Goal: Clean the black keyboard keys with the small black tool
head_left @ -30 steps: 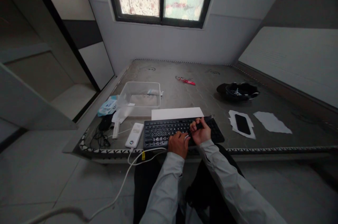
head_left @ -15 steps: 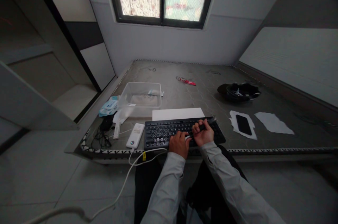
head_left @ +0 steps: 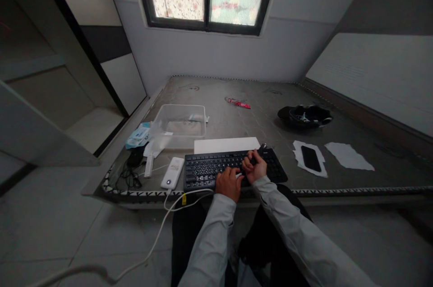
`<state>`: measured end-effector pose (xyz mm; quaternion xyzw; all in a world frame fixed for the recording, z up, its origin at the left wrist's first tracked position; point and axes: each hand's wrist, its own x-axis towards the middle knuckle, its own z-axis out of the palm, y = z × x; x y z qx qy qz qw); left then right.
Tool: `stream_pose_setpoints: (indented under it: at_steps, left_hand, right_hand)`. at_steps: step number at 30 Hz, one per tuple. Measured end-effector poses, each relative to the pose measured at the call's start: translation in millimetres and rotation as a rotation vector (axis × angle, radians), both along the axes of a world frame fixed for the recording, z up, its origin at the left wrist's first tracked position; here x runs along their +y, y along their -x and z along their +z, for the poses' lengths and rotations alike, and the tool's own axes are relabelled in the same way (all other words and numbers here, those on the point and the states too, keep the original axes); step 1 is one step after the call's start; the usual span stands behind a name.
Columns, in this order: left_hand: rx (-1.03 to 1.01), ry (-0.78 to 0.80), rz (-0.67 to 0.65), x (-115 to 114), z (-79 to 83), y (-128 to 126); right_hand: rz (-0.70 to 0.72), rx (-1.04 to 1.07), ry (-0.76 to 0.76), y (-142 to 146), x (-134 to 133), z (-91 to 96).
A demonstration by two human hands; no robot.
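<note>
A black keyboard lies at the near edge of the grey surface. My right hand is closed round a thin dark tool, which sticks up and away from the fist over the keyboard's right half. Just left of it, my left hand rests on the keys with curled fingers. A small white bit shows at its fingertips, between the two hands; I cannot make out what it is.
A white sheet lies behind the keyboard and a white power bank with a cable to its left. Further off are a clear plastic tub, a black phone on torn paper, a black cap and a red wrapper.
My right hand has drawn slightly left and turned the dark tool, whose tip pointed right and now points up and away. My left hand has stayed put on the keys.
</note>
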<state>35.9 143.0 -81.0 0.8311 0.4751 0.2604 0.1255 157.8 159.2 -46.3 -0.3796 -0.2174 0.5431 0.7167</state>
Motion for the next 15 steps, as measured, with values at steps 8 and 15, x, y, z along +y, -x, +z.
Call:
stream_pose_setpoints:
  at_steps: [8, 15]
  left_hand:
    - [0.044, 0.044, 0.013, -2, 9.4, 0]
    - [-0.009, 0.034, 0.001, -1, 6.7, 1]
  right_hand:
    - [0.037, -0.016, 0.042, 15, 10, -6.7]
    - [0.018, -0.039, -0.019, 10, 5, -6.0]
